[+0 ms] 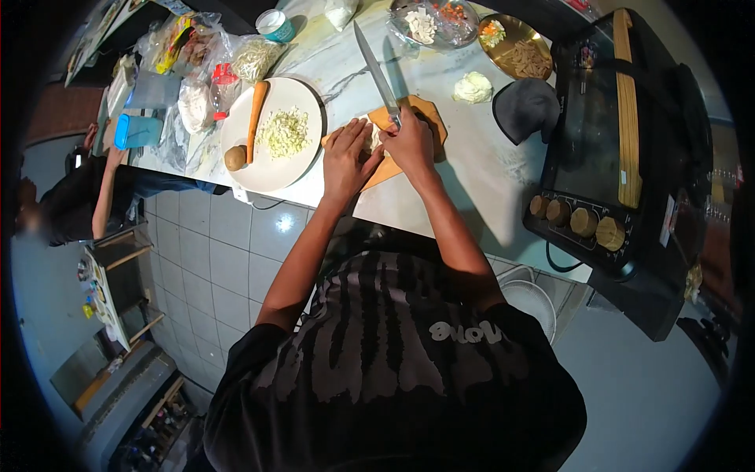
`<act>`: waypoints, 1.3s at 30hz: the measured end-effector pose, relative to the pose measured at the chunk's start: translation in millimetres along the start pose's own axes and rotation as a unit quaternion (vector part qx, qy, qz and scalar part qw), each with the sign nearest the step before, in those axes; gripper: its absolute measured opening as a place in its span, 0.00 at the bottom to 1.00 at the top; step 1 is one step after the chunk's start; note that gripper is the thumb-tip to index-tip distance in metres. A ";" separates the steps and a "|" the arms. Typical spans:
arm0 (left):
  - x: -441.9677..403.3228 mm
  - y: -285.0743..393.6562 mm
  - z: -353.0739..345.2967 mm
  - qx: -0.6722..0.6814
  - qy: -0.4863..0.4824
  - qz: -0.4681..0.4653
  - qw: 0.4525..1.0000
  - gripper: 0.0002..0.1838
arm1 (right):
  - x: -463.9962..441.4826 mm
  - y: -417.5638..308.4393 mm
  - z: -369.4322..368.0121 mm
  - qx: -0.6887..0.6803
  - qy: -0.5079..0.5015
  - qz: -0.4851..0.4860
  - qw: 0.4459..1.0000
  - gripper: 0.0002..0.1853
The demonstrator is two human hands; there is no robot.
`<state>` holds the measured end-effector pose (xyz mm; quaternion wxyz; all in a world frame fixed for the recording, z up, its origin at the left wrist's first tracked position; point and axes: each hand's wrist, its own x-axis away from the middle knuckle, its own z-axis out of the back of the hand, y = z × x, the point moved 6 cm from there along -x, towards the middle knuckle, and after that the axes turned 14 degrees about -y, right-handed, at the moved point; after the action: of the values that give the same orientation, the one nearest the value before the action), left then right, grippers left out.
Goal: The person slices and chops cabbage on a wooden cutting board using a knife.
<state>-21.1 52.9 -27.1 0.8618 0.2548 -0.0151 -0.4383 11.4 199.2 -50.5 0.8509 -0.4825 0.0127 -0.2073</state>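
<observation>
My right hand (410, 143) is closed round the handle of a long kitchen knife (374, 68), its blade pointing away over the counter. Beneath both hands lies a wooden cutting board (431, 124). My left hand (346, 151) rests on the board with its fingers stretched out, beside a pale white food piece (376, 140) that is partly hidden between the hands. Left of the board, a large white plate (271, 175) bears chopped pale-green vegetable (285, 134), a carrot (257, 116) and a round brown item (234, 158), perhaps a potato.
Plastic bags (200, 55), a red-capped bottle (225, 82) and a blue container (135, 131) crowd the left. A cabbage piece (473, 88), a brass-coloured plate (503, 69) and a dark cloth item (525, 112) lie right, before a black oven (590, 134). Another person (86, 197) stands at far left.
</observation>
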 end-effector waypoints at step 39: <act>5.5 0.9 2.0 0.038 -0.074 -0.082 0.993 0.14 | 167.5 13.5 5.7 -0.031 -0.080 0.039 0.996 0.28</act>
<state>-17.6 48.3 -26.1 0.8094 0.2545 -0.0746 -0.5239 170.3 148.8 -28.7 0.8410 -0.5233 -0.0305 -0.1340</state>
